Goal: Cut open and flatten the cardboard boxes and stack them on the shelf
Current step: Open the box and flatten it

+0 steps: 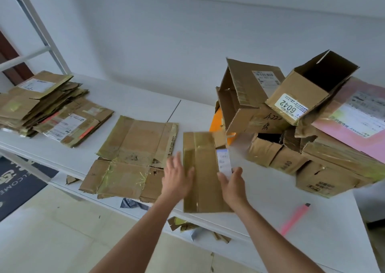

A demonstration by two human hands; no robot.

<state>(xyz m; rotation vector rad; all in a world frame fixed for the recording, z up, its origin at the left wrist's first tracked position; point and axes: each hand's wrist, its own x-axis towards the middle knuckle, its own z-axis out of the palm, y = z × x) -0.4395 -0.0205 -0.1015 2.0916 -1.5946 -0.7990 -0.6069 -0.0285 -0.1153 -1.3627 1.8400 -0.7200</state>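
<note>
A narrow brown cardboard box wrapped in clear tape (201, 172) lies lengthwise on the white shelf board (145, 104), its near end reaching the board's front edge and slightly over it. The left hand (177, 175) is set against the box's left long side with straight, slightly spread fingers lying on its top face; the right hand (231, 182) is at the right long side by a white label, thumb up against that edge, and whether its fingers curl under the box cannot be told. Just left of the box, with a thin strip of bare board between, a flattened brown cardboard sheet with taped seams (133, 158) lies open, its torn near flaps hanging past the front edge. Further left, well apart from the hands, a stack of flattened brown cardboard pieces (41, 104) sits beside the white metal shelf upright (41, 33). To the right, a pile of uncut brown cardboard boxes (291, 126) crowds close to the narrow box's far right corner; on top of it an open box with a white "6042" label (308, 93) is tilted, and a pink flat parcel (358, 118) leans at the far right. A pink utility knife (294, 218) lies alone on bare board near the right front. Bare board opens behind the flattened sheet toward the wall. Cardboard scraps (181, 224) lie below the front edge.
</note>
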